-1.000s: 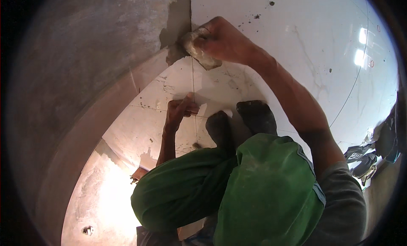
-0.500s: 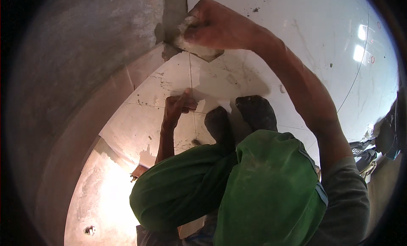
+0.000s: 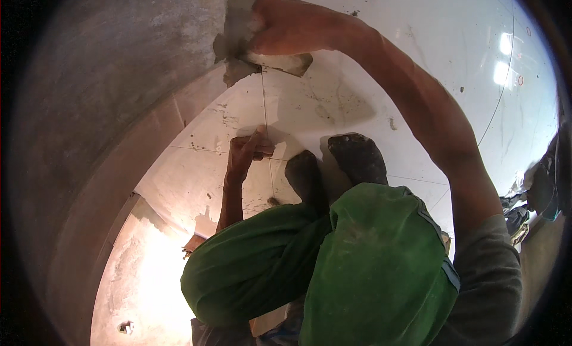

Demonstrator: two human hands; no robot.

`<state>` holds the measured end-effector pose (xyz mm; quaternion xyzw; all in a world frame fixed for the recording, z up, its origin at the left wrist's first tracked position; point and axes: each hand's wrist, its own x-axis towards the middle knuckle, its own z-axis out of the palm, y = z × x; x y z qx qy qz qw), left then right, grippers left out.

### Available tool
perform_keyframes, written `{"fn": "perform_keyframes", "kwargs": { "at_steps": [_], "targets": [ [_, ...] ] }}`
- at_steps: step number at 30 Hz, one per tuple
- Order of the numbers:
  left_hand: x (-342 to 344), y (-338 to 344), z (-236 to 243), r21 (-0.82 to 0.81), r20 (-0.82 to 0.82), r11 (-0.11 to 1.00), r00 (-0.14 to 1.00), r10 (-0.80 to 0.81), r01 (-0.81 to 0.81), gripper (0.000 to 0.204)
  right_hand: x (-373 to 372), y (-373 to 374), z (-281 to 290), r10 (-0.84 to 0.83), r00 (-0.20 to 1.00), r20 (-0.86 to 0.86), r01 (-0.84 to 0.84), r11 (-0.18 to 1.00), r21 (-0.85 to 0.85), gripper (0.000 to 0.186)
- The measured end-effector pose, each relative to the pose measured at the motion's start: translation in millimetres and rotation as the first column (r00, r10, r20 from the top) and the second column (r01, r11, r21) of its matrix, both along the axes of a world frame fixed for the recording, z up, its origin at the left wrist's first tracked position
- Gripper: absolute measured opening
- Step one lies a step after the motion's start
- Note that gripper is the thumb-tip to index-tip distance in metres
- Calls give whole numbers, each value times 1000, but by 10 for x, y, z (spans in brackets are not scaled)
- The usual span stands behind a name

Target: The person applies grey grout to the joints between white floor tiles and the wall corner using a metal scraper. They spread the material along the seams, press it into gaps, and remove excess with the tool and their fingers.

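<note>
My right hand (image 3: 292, 27) reaches to the far corner where the grey wall meets the white tiles. Its fingers are closed around a pale, dirty lump, mostly hidden by the hand; I cannot make out its kind. Just below the hand, a flat, pale piece with a mortar-coloured edge (image 3: 289, 63) shows against the tiles. Wet grey mortar (image 3: 239, 72) lies along the corner beside it. Nearer to me, my left hand (image 3: 250, 148) is low over the tiles by a joint line. Its fingers are curled in, one digit sticks out, and nothing shows in them.
A rough grey wall (image 3: 119, 78) curves along the left. White tiles (image 3: 333, 101) carry crumbs and smears. My dark feet (image 3: 357, 158) and green-clad knees (image 3: 381, 256) take up the middle. Dark bundled items (image 3: 539, 191) lie at the right. Bright light hits the lower-left floor (image 3: 149, 274).
My right hand has shifted a little left and away, toward the wall corner, showing less of the pale lump. My left hand stays in place. The whole view has shifted slightly.
</note>
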<state>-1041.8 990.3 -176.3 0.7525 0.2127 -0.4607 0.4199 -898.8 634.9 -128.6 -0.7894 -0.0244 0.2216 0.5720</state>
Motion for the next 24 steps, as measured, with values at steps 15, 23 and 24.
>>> {"fn": "perform_keyframes", "kwargs": {
  "at_steps": [15,23,24],
  "targets": [
    [22,-7,-5,36,-43,999,999,5,-3,59,46,-216,-165,79,994,-71,-74,995,72,44],
    [40,-44,35,27,-29,1000,1000,2,-2,63,28,-43,-364,-19,1000,3,19,999,45,34],
    [45,-55,39,41,-32,999,999,-10,11,63,31,-27,-377,-25,1000,10,25,999,41,33]
  ]
}}
